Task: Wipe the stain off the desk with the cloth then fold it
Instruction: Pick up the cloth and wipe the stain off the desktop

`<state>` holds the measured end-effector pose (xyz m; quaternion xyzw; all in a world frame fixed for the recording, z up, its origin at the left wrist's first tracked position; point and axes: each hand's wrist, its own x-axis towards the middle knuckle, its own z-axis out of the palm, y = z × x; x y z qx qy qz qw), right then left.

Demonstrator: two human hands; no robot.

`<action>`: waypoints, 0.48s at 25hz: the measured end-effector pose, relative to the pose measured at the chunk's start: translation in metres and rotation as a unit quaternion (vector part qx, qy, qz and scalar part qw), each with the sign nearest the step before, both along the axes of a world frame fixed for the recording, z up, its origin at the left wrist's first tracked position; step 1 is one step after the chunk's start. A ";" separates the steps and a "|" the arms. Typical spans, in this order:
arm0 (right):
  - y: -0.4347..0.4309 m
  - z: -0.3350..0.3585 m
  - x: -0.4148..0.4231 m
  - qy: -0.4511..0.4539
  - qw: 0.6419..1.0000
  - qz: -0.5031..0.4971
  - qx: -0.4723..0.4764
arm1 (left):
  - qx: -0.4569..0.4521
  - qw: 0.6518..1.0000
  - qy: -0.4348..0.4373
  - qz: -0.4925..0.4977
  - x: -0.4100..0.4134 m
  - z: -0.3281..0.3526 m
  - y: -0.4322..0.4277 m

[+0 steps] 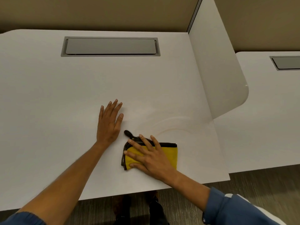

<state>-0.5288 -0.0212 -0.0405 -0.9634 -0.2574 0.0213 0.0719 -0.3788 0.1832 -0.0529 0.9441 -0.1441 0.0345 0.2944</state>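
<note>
Cloth: a folded yellow cloth (168,155) with a dark border lies flat on the white desk (48,95), near the front edge and toward the desk's right side; a small dark loop sticks out from its far left corner.
Right hand: the right hand (150,157) lies palm down on the cloth, wrist toward the front edge, arm coming in from the lower right in a rolled blue sleeve (227,208).
Right fingers: the fingers (134,143) are spread wide and flat, pointing left and away from the front edge; their tips reach the cloth's dark left and far borders, the thumb lies along its near left corner. Nothing is pinched; the right part of the cloth shows uncovered beside the hand.
Stain: faint pale curved streaks (172,124) arc across the desk just beyond the cloth, running toward the right edge where the white divider panel (219,70) stands.
Left hand: the left hand (109,122) rests palm down on the bare desk just left of the cloth, apart from it, forearm stretched straight from the front edge.
Left fingers: held close together and extended toward the back edge, thumb slightly out; they hold nothing.
Back of desk: a grey rectangular cable hatch (110,46) sits closed near the back edge.
</note>
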 end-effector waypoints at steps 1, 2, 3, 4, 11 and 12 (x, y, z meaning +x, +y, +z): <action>0.004 0.001 0.002 0.000 0.999 -0.049 0.004 | -0.010 1.000 0.007 0.023 0.001 0.000 0.000; 0.007 0.002 0.005 0.000 0.995 -0.097 0.009 | -0.015 0.999 0.012 0.037 0.002 0.001 0.000; 0.010 0.003 0.008 0.001 0.990 -0.141 0.015 | -0.016 0.999 0.014 0.043 0.001 0.001 -0.001; 0.012 0.004 0.010 0.003 0.983 -0.180 0.020 | -0.012 0.999 0.013 0.044 0.001 0.001 -0.001; 0.002 0.000 0.034 -0.001 0.919 -0.393 0.036 | 0.012 0.999 0.016 0.036 0.000 0.003 -0.002; -0.004 0.000 0.038 0.002 0.908 -0.417 0.039 | 0.016 0.999 0.017 0.033 0.000 0.003 -0.003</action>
